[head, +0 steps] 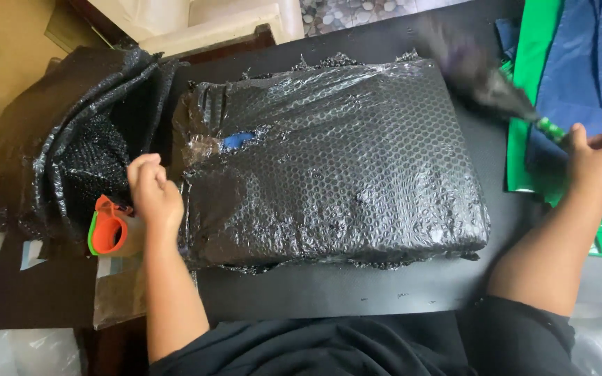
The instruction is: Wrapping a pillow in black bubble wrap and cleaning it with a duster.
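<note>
Left hand (153,193) is curled loosely, knuckles up, resting against the left edge of the black bubble-wrapped parcel (336,163); forearm runs straight up from the bottom of the frame. Can't tell if the fingers actually pinch the wrap or just press on it. Just left of that hand, touching or nearly so, sits an orange-and-green tape dispenser (108,228) with clear tape. Further left of it, a crumpled heap of black bubble wrap (64,139). Right hand (599,161) is closed in a fist around a green handle (550,128); the tool's far end is a dark motion-blurred smear (482,69) over the parcel's upper right corner, so I can't tell what tool it is. Right forearm angles in from bottom right, elbow bent. Parcel lies flat between both hands on the black tabletop (357,289), with a small tear near the left hand showing blue (237,141). Under and beyond the right hand: green and blue sheets (580,63).
</note>
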